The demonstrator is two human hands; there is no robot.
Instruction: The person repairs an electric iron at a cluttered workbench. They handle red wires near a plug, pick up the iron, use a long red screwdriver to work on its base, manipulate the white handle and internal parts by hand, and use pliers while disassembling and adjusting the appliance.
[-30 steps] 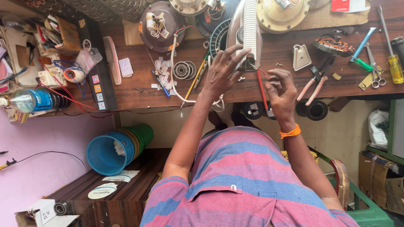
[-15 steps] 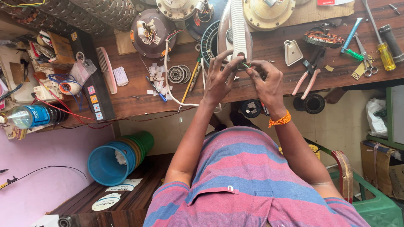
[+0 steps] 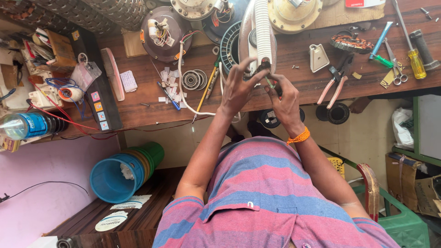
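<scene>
Bench [image 3: 294, 78], wooden, crowded with tools and motor parts. White ribbed appliance housing [image 3: 259, 34] stood upright at the bench's front edge. Left hand [image 3: 239, 87], fingers spread, rested against the housing's lower end; right hand [image 3: 285, 98], fingers pinched on a small dark part [image 3: 268, 81] at that same end. Stacked plastic buckets [image 3: 124, 177], blue outermost, lay tilted below the bench, a crumpled white scrap inside. Clear plastic bottle [image 3: 27, 125] lay on its side nearby. Red-handled pliers [image 3: 334, 85] beside the right hand.
</scene>
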